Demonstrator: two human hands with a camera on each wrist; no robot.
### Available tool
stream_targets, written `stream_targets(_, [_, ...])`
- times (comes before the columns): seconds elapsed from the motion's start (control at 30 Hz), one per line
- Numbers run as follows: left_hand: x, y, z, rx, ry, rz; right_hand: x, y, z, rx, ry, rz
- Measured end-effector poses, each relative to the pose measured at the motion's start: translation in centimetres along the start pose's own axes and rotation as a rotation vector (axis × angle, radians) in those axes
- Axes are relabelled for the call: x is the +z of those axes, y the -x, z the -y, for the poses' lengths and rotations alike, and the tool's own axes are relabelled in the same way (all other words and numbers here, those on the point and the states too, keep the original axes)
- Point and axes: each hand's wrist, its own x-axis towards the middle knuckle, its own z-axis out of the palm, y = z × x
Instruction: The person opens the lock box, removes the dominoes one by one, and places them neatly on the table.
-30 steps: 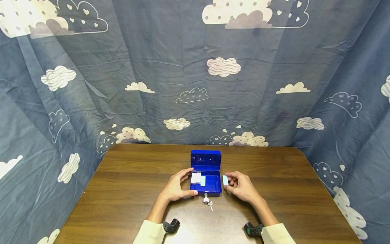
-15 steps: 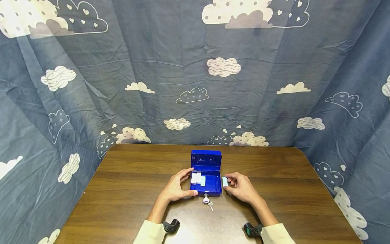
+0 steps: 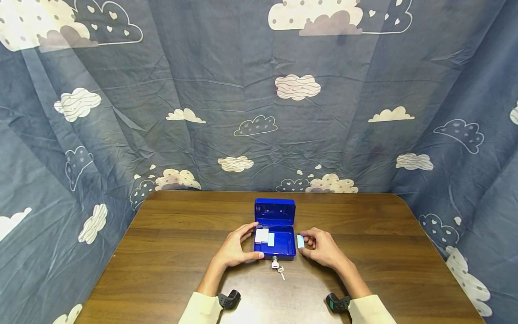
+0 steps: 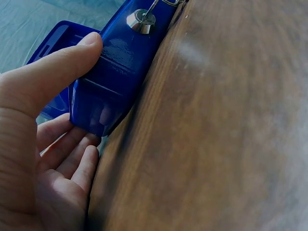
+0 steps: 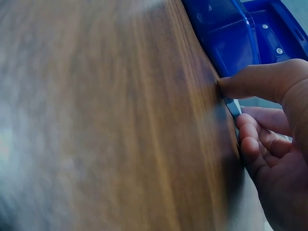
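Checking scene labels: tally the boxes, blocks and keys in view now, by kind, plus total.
Box: 1
Blocks: 4 (3 inside the box, 1 light-blue block pinched in the right hand)
Keys: 2 (1 in the lock, 1 just below it in the head view)
Total: 7
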Motion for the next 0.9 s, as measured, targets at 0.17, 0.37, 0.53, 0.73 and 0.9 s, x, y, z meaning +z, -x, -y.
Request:
stream_targets(0.17, [0.09, -0.02, 0.02, 0.01, 0.002, -0.001, -0.21, 0.2, -0.15, -0.01, -0.024, 0.007])
stream_targets(0.37, [0.16, 0.01, 0.2, 0.023, -0.01, -0.007, -0.1, 0.39, -0.5, 0.003, -0.029, 0.003])
stream_targets(0.53, [0.11, -0.03, 0.21, 0.023, -0.011, -0.007, -0.18, 0.42, -0.65, 0.006, -0.063, 0.005])
stream_targets(0.73, [0.06, -0.05, 0.2, 0.013, -0.002, -0.007, -0.24, 0.34, -0.58, 0.024, -0.118, 0.007])
stream_targets(0.9, [0.02, -0.05, 0.25, 0.024, -0.003, -0.006, -0.09, 0.25, -0.42, 0.006, -0.124, -0.02])
